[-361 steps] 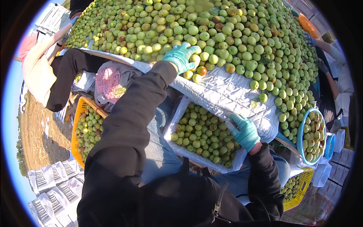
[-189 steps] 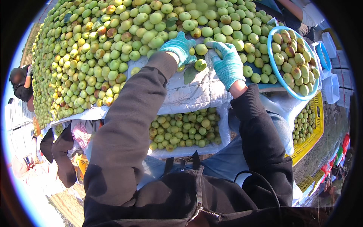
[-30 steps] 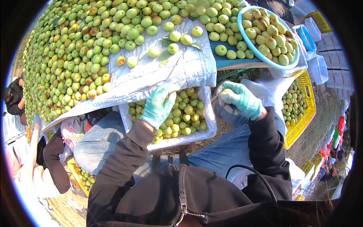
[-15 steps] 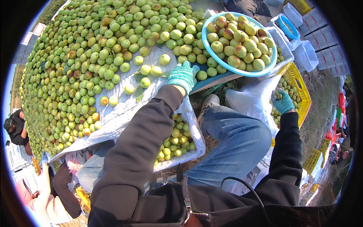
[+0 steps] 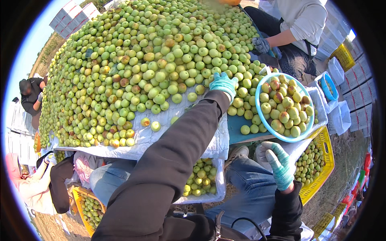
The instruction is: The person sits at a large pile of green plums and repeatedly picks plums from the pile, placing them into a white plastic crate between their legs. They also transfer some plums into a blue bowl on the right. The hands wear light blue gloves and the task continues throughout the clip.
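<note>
We'd best handle green fruit (image 5: pixel 242 92) lightly, left hand (image 5: pixel 224 85) at one o'clock, grip hidden, right hand (image 5: pixel 281 166) spread at four.

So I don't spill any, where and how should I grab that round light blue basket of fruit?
Take the light blue basket by its rim, left hand and right hand on opposite sides, probably from your near side: the round rim shows clear of the heaped fruit inside, while loose green fruit crowds its left. A one-handed grip might tip it.
</note>
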A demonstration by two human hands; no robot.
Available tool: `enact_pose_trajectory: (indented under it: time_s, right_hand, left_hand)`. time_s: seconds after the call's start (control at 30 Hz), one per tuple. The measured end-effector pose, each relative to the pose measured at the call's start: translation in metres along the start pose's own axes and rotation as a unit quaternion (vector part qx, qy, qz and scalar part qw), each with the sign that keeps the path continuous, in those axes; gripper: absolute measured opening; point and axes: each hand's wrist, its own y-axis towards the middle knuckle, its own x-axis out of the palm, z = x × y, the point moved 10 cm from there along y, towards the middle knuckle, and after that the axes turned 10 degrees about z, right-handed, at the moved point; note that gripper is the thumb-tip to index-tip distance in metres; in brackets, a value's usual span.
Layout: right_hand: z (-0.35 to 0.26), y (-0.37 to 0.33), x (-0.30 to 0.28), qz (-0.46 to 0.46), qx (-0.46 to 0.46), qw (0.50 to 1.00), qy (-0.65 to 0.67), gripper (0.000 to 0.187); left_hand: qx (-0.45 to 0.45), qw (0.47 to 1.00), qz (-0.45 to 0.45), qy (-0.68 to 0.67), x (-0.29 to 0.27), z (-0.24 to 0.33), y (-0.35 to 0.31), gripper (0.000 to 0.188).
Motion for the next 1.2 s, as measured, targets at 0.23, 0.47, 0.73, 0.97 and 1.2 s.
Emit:
enact_pose_trajectory:
  time_s: [0.23,0.47,0.73,0.97,1.2]
  right_hand:
    - [-0.011,0.036,0.157,-0.112,-0.010,0.994,0.016,0.029]
    - [-0.030,0.061,0.202,-0.108,-0.155,0.975,-0.118,0.024]
    - [-0.042,0.094,0.262,-0.115,-0.136,0.983,-0.045,0.024]
    - [-0.022,0.121,0.285,-0.051,0.185,0.901,0.390,0.043]
    - [-0.020,0.101,0.319,-0.211,0.256,0.840,0.429,0.031]
  left_hand:
    - [0.122,0.987,0.003,-0.106,0.006,-0.010,-0.046,0.053]
    - [-0.239,0.951,0.187,0.053,-0.113,-0.245,-0.016,0.034]
    - [-0.097,0.977,0.140,-0.129,-0.052,-0.221,-0.015,0.033]
    - [0.019,0.882,0.236,-0.406,-0.091,-0.163,-0.102,0.024]
    - [-0.397,0.873,0.262,-0.111,-0.120,-0.383,-0.130,0.035]
